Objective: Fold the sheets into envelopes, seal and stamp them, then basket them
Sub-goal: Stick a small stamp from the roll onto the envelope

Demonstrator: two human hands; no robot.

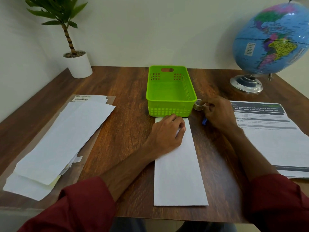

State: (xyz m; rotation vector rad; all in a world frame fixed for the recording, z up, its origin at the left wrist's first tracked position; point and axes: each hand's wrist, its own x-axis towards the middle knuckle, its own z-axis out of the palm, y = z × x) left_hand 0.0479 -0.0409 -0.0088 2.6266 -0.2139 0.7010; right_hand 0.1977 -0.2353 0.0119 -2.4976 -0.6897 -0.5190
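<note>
Maroon-sleeved person at wood desk [127,91]. L hand [167,131], fingers curled, presses top end of folded white sheet [179,173] lying lengthwise, touching green basket [170,108] just behind. R hand [217,113] pinches clear tape roll [198,104] beside basket's R corner. Paper stack [58,139] far L; printed page [274,136] R.

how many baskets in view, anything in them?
1. The green basket stands mid-table, just beyond the folded sheet under the left hand. It looks empty. The right hand holds a tape roll beside it.
</note>
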